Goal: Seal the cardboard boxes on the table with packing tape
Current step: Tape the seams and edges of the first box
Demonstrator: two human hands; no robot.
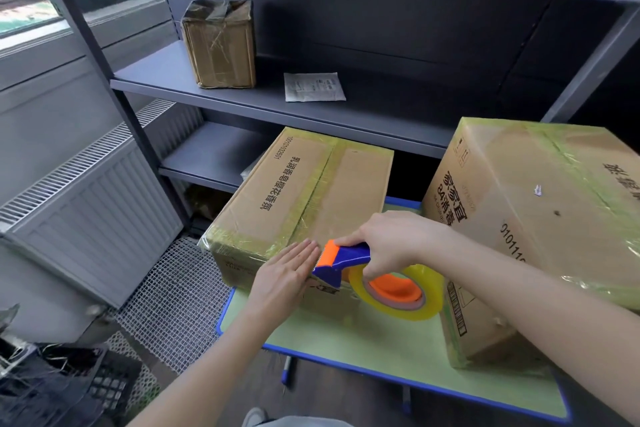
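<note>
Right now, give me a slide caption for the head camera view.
Right hand holds tape dispenser at the near edge of the left cardboard box; flat left hand presses its front.

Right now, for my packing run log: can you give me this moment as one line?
step: taping near edge of left box | left hand: flat on box front | right hand: grips tape dispenser | right box: taped
</note>
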